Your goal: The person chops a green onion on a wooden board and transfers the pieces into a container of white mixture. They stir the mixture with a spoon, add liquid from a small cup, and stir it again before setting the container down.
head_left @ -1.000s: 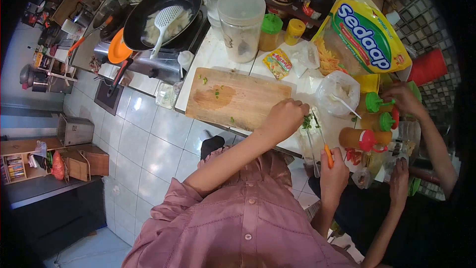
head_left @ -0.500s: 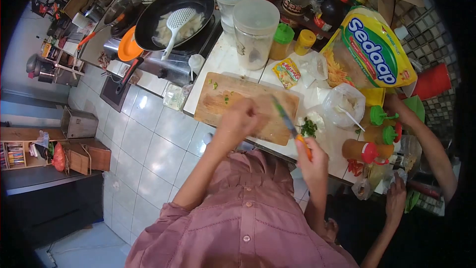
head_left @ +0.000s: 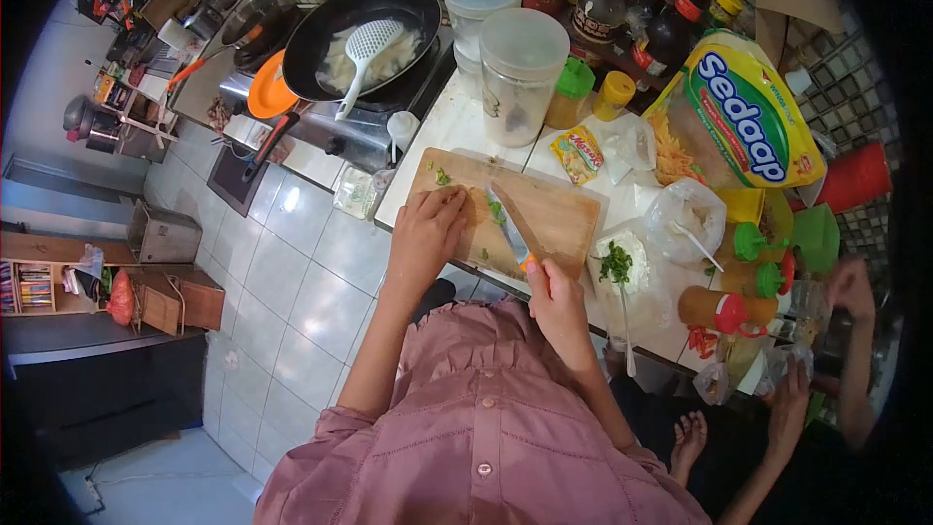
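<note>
On the wooden cutting board [head_left: 554, 209], my right hand [head_left: 557, 303] is closed around the orange handle of a knife [head_left: 510, 233]. The blade lies low over the board, with bits of chopped green [head_left: 496, 211] against it. My left hand [head_left: 423, 238] rests palm down on the board's left part, fingers extended and tips on the wood, left of the blade. A few more green pieces lie beyond its fingers. Right of the board, chopped greens [head_left: 615, 261] sit on white powder [head_left: 637, 277], with a spoon [head_left: 629, 340] beside them.
A black pan [head_left: 301, 49] with a white slotted spatula [head_left: 360, 58] stands on the stove. Jars, bottles, a seasoning packet [head_left: 577, 156] and a yellow Sedaap bag [head_left: 758, 107] line the back. Another person's hands [head_left: 792, 389] work at the right, near sauce bottles [head_left: 714, 307].
My right hand has brought the knife left, down onto the board. My left hand has moved left from mid-air onto the board. The spoon beside the powder now shows.
</note>
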Demonstrator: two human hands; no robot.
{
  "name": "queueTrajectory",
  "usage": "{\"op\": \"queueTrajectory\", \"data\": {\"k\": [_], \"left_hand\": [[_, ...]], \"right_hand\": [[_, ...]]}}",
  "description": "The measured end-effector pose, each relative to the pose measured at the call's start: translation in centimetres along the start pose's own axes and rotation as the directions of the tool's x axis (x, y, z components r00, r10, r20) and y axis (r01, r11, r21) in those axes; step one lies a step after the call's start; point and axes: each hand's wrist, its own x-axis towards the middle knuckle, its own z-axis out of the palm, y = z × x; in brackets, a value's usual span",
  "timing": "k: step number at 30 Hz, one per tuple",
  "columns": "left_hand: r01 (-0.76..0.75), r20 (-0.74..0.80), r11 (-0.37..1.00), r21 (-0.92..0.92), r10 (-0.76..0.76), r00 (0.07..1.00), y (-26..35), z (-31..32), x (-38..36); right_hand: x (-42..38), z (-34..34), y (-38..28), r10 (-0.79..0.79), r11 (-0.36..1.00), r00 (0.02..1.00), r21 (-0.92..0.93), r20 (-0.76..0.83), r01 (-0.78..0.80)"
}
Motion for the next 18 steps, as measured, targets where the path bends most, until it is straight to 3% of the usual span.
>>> {"op": "queueTrajectory", "data": {"k": [6,8,12,14,18], "left_hand": [[-0.04,0.077,0.997,-0.059,0.045,0.996,0.8,-0.4,-0.6],[0.004,0.105,0.977,-0.211,0.019,0.994,1.2,-0.2,-0.8],[0.036,0.127,0.967,-0.254,-0.003,0.992,1.7,-0.3,-1.3],[0.091,0.172,0.927,-0.363,-0.029,0.985,1.7,-0.3,-1.4],[-0.008,0.096,0.951,-0.308,0.04,0.995,1.5,0.2,-1.6]], "right_hand": [[0.0,-0.6,-0.8,0.078,0.997,0.996,0.02,0.043,-0.079],[0.0,-0.6,-0.7,0.077,0.997,0.997,0.02,0.032,-0.078],[0.1,-0.8,0.0,0.07,0.997,0.997,0.009,0.017,-0.07],[0.1,-0.9,0.1,0.084,0.996,0.996,0.024,0.024,-0.084],[0.2,-1.1,-0.4,0.092,0.995,0.996,0.037,0.019,-0.093]]}}
